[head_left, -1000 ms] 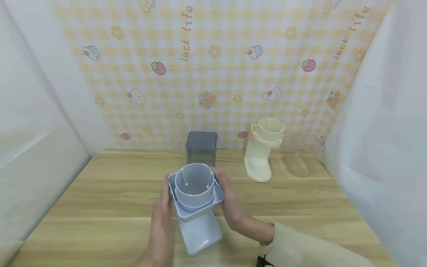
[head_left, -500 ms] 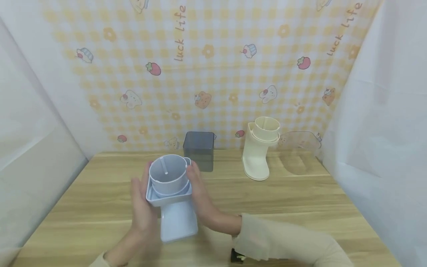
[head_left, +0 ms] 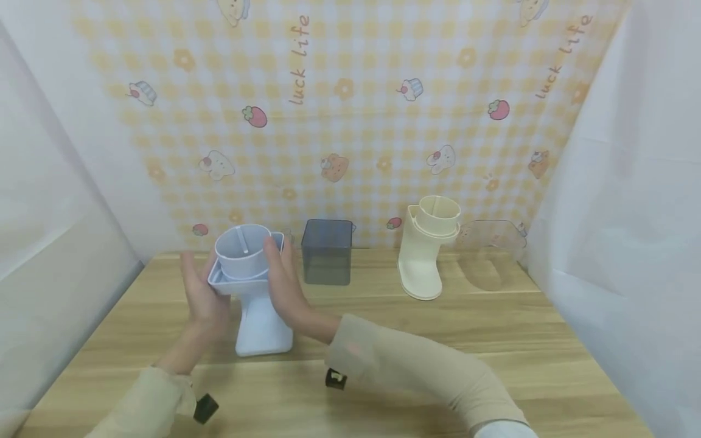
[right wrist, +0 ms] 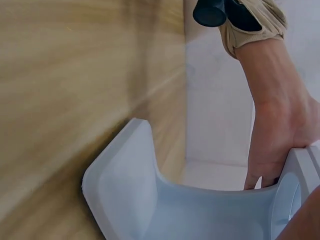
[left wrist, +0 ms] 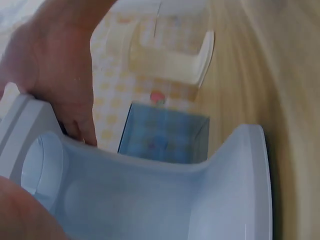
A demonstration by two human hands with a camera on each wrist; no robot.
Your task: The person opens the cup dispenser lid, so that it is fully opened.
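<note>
Between my hands is a light blue plastic stand [head_left: 265, 325], upright, with a round open collar on top of a square tray and a flat foot right at the tabletop. At the tray's left side, my left hand [head_left: 207, 301] grips it. My right hand [head_left: 286, 289] grips the opposite side, with fingers up along the collar and others tucked under the tray, as the left wrist view shows. The curved neck and foot of the stand also fill the lower part of the right wrist view. A see-through grey square container [head_left: 327, 252] stands just right of the held stand.
Farther right is a cream stand [head_left: 421, 255] of similar shape, with a clear container [head_left: 490, 255] next to it. The wooden table [head_left: 438, 353] backs onto a yellow checked cloth [head_left: 350, 134]. White sheets [head_left: 597, 182] hang at both sides.
Both hands have carried the light blue stand left and farther back over the table, turning it more upright. The grey container and the cream stand have stayed put.
</note>
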